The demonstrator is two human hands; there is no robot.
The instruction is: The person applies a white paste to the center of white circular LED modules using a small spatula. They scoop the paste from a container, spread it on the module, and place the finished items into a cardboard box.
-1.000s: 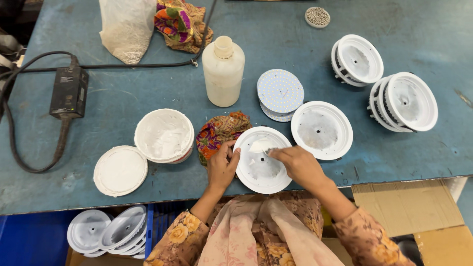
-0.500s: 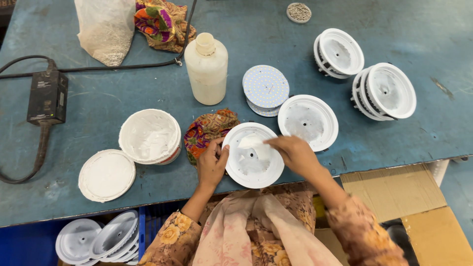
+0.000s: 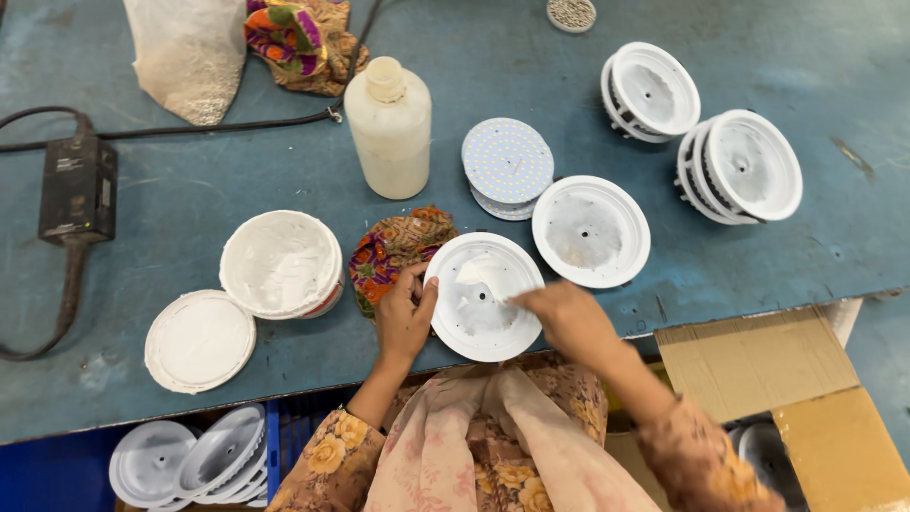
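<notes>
A round white lamp housing point(image 3: 482, 294) lies at the near edge of the blue table point(image 3: 171, 199). My left hand point(image 3: 406, 313) grips its left rim. My right hand point(image 3: 565, 318) reaches in from the right, fingertips on the housing's inner face, where a smear of white paste shows. A patterned cloth point(image 3: 391, 248) lies just left of the housing, partly under my left hand. A white tub of paste point(image 3: 282, 264) stands open further left, its lid point(image 3: 199, 340) beside it.
A second housing point(image 3: 591, 230) and a stack of LED discs point(image 3: 508, 166) lie behind. A plastic bottle point(image 3: 389, 125) stands at centre. More housings point(image 3: 739, 166) sit far right. A black power adapter point(image 3: 78, 188) with cable lies left. A cardboard box point(image 3: 787, 398) is below right.
My right hand has slid from the upper part of the housing down toward its right side, spreading paste. My left hand keeps its hold on the rim.
</notes>
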